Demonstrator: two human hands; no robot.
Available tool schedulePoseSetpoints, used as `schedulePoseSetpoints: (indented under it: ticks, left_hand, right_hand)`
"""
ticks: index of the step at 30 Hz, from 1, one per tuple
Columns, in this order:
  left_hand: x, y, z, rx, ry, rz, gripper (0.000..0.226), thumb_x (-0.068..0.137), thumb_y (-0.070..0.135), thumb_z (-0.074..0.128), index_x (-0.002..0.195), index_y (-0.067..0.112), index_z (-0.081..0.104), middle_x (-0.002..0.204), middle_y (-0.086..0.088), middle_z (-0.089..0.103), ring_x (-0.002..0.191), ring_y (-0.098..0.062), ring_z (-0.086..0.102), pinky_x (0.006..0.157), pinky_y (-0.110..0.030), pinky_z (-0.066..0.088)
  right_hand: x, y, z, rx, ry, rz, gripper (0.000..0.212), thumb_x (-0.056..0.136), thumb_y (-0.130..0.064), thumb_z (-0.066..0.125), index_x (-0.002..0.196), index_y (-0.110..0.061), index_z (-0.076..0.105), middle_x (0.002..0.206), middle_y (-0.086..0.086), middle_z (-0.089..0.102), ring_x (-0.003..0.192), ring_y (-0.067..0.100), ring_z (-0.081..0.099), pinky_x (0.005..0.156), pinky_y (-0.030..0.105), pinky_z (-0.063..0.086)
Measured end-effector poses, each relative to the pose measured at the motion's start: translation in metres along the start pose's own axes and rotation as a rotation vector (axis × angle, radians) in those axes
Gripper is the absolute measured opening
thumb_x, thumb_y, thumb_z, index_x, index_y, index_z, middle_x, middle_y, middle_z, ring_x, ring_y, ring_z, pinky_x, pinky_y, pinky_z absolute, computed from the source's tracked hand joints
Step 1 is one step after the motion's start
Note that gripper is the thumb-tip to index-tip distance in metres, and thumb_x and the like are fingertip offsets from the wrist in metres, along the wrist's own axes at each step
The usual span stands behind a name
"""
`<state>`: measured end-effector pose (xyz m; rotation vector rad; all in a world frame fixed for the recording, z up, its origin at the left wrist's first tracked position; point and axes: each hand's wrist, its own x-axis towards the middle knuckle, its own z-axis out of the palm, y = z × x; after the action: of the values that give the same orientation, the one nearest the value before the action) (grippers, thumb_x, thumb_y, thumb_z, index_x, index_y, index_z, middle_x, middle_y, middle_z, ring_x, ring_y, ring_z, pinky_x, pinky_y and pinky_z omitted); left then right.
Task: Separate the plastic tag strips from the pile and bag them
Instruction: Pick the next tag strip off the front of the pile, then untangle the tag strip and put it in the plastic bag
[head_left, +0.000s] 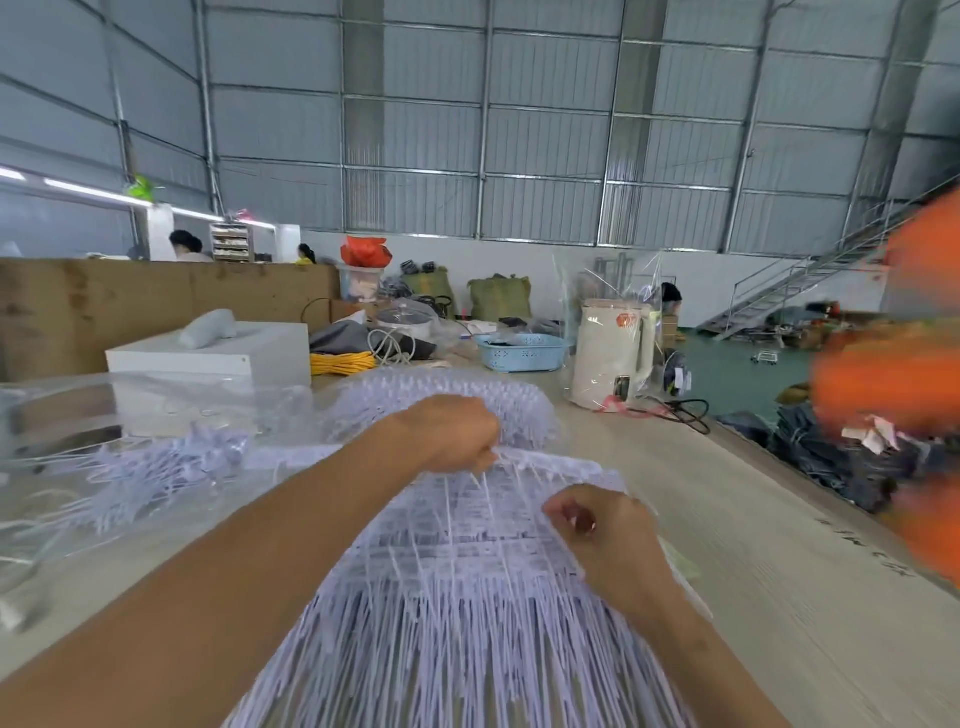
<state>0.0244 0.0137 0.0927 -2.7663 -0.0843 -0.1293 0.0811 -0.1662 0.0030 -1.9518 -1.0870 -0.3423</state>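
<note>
Head view: pale tag strips (457, 597) fan across the desk (753, 571) toward the viewer. Left hand (457, 434) grips the strips at their far end, fingers curled; right hand (602, 530) pinches strands nearby. Clear bag (104, 415) lies left, holding more strips.

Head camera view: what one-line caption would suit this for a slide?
Both hands, left hand and right hand, pinch pale plastic tag strips from a pile on a workshop table.

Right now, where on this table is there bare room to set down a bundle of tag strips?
Bare table lies right of the right hand, running up to the kettle. Left is crowded: clear plastic bags and loose tag strips.
</note>
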Motion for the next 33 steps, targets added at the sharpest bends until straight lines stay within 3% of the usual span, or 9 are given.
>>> schedulePoseSetpoints:
  ticks: [6, 10, 13, 17, 20, 24, 28, 31, 33]
  left_hand:
    - [-0.022, 0.001, 0.074, -0.333, 0.154, 0.009, 0.029, 0.092, 0.027, 0.055, 0.099, 0.001, 0.067, 0.118, -0.009, 0.052, 0.11, -0.022, 0.051, 0.091, -0.025, 0.04]
    - [-0.033, -0.002, 0.078, -0.514, 0.31, 0.007, 0.032, 0.091, 0.026, 0.06, 0.109, 0.0, 0.067, 0.107, -0.007, 0.054, 0.095, -0.019, 0.055, 0.08, -0.022, 0.04]
    - [-0.042, -0.001, 0.071, -0.539, 0.318, 0.031, 0.033, 0.092, 0.028, 0.058, 0.111, 0.002, 0.067, 0.094, -0.009, 0.062, 0.087, -0.02, 0.057, 0.08, -0.028, 0.046]
    - [-0.052, -0.001, 0.059, -0.704, 0.443, -0.003, 0.032, 0.088, 0.022, 0.065, 0.116, 0.007, 0.066, 0.094, 0.005, 0.058, 0.091, -0.012, 0.056, 0.084, -0.018, 0.041]
    - [-0.056, -0.003, 0.056, -0.766, 0.317, -0.013, 0.02, 0.086, 0.024, 0.067, 0.102, 0.012, 0.073, 0.09, -0.002, 0.065, 0.085, -0.018, 0.06, 0.078, -0.031, 0.049]
    - [-0.053, -0.001, 0.061, -0.756, 0.126, -0.052, 0.009, 0.086, 0.021, 0.067, 0.089, 0.015, 0.073, 0.082, 0.003, 0.066, 0.079, -0.016, 0.063, 0.072, -0.033, 0.051]
    - [-0.048, 0.001, 0.067, -0.799, 0.079, -0.125, 0.007, 0.086, 0.022, 0.066, 0.091, 0.017, 0.066, 0.086, 0.003, 0.066, 0.083, -0.019, 0.063, 0.073, -0.034, 0.05]
    - [-0.045, 0.008, 0.068, -0.856, 0.075, -0.106, 0.017, 0.087, 0.028, 0.065, 0.103, 0.024, 0.061, 0.094, 0.012, 0.058, 0.089, -0.011, 0.057, 0.079, -0.026, 0.047]
    - [-0.04, 0.019, 0.063, -0.897, 0.189, -0.107, 0.027, 0.085, 0.042, 0.064, 0.108, 0.029, 0.059, 0.1, 0.014, 0.057, 0.09, -0.008, 0.055, 0.08, -0.025, 0.046]
  right_hand:
    - [-0.008, -0.006, 0.002, -0.206, -0.392, -0.05, 0.014, 0.086, -0.024, 0.056, 0.086, -0.025, 0.071, 0.071, -0.018, 0.057, 0.065, -0.002, 0.051, 0.073, 0.019, 0.046]
    - [-0.006, -0.005, -0.004, -0.222, -0.095, -0.063, 0.011, 0.087, -0.032, 0.057, 0.085, -0.033, 0.068, 0.074, -0.018, 0.062, 0.071, 0.003, 0.055, 0.076, 0.029, 0.049]
    - [0.006, 0.003, -0.007, -0.217, 0.204, -0.041, 0.023, 0.091, -0.019, 0.057, 0.112, -0.016, 0.065, 0.111, 0.006, 0.062, 0.104, 0.026, 0.052, 0.091, 0.036, 0.04]
    - [0.03, 0.01, -0.009, -0.062, -0.105, 0.151, 0.043, 0.099, -0.025, 0.042, 0.141, -0.016, 0.038, 0.132, 0.008, 0.051, 0.122, 0.023, 0.045, 0.095, 0.027, 0.033]
    - [0.038, 0.018, -0.007, -0.099, -0.25, 0.115, 0.039, 0.099, -0.018, 0.041, 0.138, -0.022, 0.044, 0.128, 0.008, 0.054, 0.1, 0.02, 0.054, 0.081, 0.024, 0.044]
    - [0.036, 0.03, -0.001, -0.67, -0.497, 0.001, 0.033, 0.097, -0.021, 0.039, 0.124, -0.031, 0.056, 0.127, 0.001, 0.05, 0.116, 0.028, 0.042, 0.1, 0.036, 0.037]
    - [0.036, 0.029, -0.014, -0.358, -0.396, 0.1, 0.023, 0.088, -0.03, 0.055, 0.067, -0.036, 0.048, 0.09, 0.0, 0.053, 0.091, 0.02, 0.048, 0.088, 0.037, 0.043]
    - [0.037, 0.029, -0.022, -0.188, -0.2, 0.153, 0.015, 0.082, -0.024, 0.065, 0.068, -0.021, 0.061, 0.073, -0.003, 0.059, 0.071, 0.016, 0.056, 0.068, 0.028, 0.046]
    - [0.034, 0.022, -0.024, 0.149, -0.058, 0.222, 0.018, 0.079, -0.018, 0.072, 0.062, -0.016, 0.066, 0.055, -0.006, 0.05, 0.051, 0.013, 0.044, 0.05, 0.022, 0.036]
